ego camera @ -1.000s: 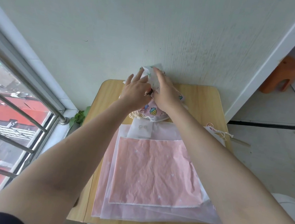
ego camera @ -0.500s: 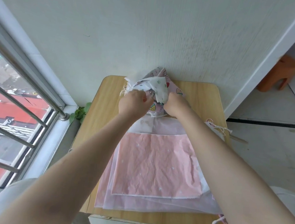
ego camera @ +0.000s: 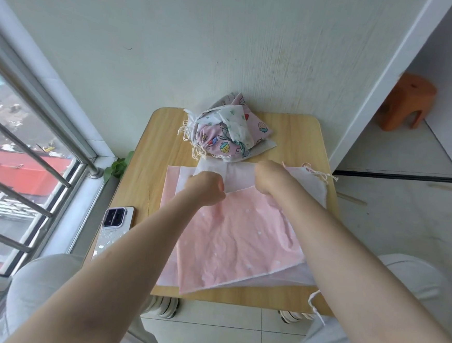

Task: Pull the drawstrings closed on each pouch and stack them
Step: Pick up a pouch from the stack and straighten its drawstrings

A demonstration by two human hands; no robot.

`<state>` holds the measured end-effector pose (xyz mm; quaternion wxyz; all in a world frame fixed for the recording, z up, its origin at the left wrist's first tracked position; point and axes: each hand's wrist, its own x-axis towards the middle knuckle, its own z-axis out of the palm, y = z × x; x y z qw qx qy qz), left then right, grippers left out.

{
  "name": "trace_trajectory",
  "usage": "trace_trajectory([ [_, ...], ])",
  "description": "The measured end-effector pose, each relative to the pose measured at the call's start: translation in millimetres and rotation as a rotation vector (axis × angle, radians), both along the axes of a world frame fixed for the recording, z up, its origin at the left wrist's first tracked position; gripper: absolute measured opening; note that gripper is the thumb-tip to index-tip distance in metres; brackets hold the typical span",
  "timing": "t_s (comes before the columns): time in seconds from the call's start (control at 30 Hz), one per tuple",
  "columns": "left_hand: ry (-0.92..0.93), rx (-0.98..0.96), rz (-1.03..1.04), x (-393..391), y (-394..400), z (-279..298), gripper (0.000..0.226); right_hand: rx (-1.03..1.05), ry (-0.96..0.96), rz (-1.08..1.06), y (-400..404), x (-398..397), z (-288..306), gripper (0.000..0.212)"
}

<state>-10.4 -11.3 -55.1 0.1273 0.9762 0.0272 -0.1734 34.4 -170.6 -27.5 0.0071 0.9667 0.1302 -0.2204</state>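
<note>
A: The pink pouch (ego camera: 239,234), the biggest thing, lies flat on the wooden table (ego camera: 162,144), on top of the other flat pouches. Both hands came back to its far edge.
B: And the pile of closed pouches (ego camera: 224,128)?
A: Behind the pink pouch, by the wall. Half a second ago the hands held it; now it lies free.
B: Hands?
A: Left hand (ego camera: 207,187) and right hand (ego camera: 269,178) are curled at the pink pouch's top hem. I cannot tell if they grip it.
</note>
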Motion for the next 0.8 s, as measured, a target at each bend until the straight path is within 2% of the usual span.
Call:
trace_trajectory([
  [0.07,0.016,-0.037,-0.011,-3.8,1.0,1.6,0.025,0.108,-0.088,0.058,3.4,-3.6,-4.5,0.015],
  [0.13,-0.025,-0.144,0.023,-7.3,0.8,2.3,0.032,0.3,-0.136,0.109,10.3,-9.4,-5.6,0.023],
  [0.27,-0.179,-0.509,0.262,-21.1,6.9,1.2,0.036,0.577,-0.217,0.055,20.2,-19.5,-0.8,0.026],
  [0.37,-0.194,-0.73,0.492,-37.3,24.5,-2.0,0.024,0.546,-0.294,-0.124,17.2,-20.4,0.9,0.03],
  [0.5,-0.183,-0.871,0.712,-59.1,36.6,-6.9,0.014,0.537,-0.001,-0.291,16.6,-24.7,-3.2,0.03],
  [0.57,-0.111,-0.872,0.703,-65.4,43.8,-9.3,0.016,0.541,0.06,-0.259,23.0,-27.4,-5.2,0.04],
  [0.63,0.068,-0.769,0.544,-68.1,53.5,-7.4,0.019,0.528,0.07,-0.194,29.3,-29.6,-5.2,0.044],
  [0.67,0.142,-0.717,0.471,-68.2,58.9,-4.8,0.021,0.518,0.071,-0.155,32.8,-29.5,-6.6,0.04],
  [0.73,0.189,-0.702,0.448,-64.6,66.5,2.4,0.031,0.489,0.067,-0.062,40.1,-29.9,-9.0,0.016],
  [0.8,0.182,-0.845,0.545,-57.7,71.9,6.0,0.054,0.473,0.061,0.043,47.9,-31.5,-9.4,0.013],
])
